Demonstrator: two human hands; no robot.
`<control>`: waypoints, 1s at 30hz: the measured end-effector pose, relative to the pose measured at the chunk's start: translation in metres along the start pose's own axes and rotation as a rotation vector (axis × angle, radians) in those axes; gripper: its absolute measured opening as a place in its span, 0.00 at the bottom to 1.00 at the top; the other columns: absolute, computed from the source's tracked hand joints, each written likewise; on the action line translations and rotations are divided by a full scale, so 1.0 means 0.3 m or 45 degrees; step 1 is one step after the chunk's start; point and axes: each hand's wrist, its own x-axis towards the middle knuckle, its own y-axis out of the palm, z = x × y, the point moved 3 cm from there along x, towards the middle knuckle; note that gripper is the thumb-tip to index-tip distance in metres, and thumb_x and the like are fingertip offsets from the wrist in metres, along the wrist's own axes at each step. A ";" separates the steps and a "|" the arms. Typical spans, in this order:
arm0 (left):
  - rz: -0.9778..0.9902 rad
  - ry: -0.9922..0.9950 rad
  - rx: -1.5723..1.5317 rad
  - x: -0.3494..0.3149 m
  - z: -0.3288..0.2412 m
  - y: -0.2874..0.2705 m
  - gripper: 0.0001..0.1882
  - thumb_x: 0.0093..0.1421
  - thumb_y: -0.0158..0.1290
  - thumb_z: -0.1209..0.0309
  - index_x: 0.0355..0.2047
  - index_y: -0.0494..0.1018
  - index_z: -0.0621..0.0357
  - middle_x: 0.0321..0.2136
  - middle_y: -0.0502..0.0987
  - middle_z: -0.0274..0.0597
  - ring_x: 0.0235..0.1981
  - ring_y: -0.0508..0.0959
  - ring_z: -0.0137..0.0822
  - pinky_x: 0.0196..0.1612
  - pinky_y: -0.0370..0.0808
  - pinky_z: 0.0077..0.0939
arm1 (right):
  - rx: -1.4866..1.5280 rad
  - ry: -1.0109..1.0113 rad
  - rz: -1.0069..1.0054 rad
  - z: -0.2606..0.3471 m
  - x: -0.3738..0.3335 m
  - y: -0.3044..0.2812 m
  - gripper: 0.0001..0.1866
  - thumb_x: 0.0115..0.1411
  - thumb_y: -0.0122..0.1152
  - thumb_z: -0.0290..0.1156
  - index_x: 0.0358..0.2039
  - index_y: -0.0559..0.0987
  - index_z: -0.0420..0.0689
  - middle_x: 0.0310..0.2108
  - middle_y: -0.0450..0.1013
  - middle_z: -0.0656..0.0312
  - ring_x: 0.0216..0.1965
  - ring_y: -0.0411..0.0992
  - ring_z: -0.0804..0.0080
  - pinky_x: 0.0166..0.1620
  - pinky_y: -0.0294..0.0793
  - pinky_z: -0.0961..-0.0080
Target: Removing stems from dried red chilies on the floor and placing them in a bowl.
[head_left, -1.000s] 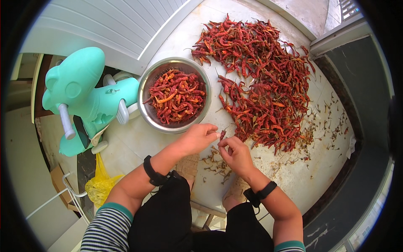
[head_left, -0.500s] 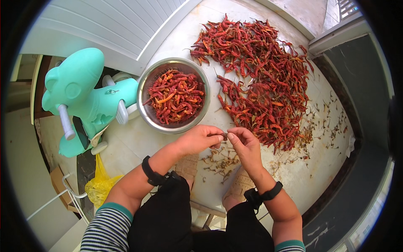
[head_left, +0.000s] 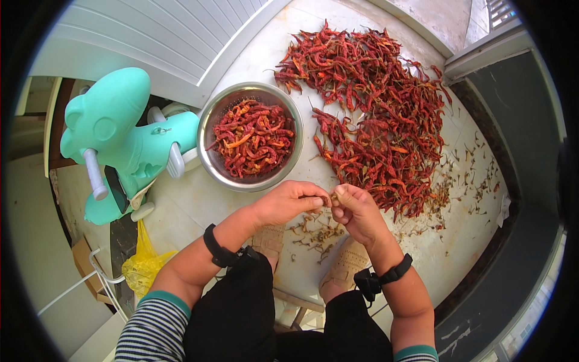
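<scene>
My left hand [head_left: 291, 200] is closed in a pinch on a dried red chili [head_left: 326, 200], mostly hidden by the fingers. Right beside it, my right hand [head_left: 359, 212] pinches a small brownish stem [head_left: 335, 196] between thumb and forefinger. Both hands meet just below a steel colander [head_left: 205, 151], which holds dried red chilies [head_left: 254, 140]. Up and to the right spreads a large pile of dried chilies [head_left: 386, 136], many with stems. Loose stems [head_left: 315, 233] lie scattered on the floor under my hands.
A turquoise ride-on toy [head_left: 123, 130] stands left of the colander, above a yellow plastic bag [head_left: 145, 265]. More stems [head_left: 473, 172] are strewn at the right, near a dark wall [head_left: 512, 114]. My sandalled feet [head_left: 344, 265] rest below my hands. A white panelled door [head_left: 157, 42] borders the far left.
My right hand has turned and drawn slightly right and down, its fingers now more curled. A small gap shows between the two fingertips. My left hand has barely shifted.
</scene>
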 end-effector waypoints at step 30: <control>-0.737 0.449 0.759 -0.029 -0.110 -0.065 0.12 0.62 0.51 0.77 0.47 0.74 0.63 0.41 0.72 0.39 0.38 0.75 0.28 0.43 0.73 0.22 | -2.482 -0.610 -0.718 -0.075 0.172 -0.175 0.13 0.57 0.64 0.41 0.31 0.77 0.43 0.28 0.72 0.58 0.28 0.75 0.59 0.29 0.74 0.64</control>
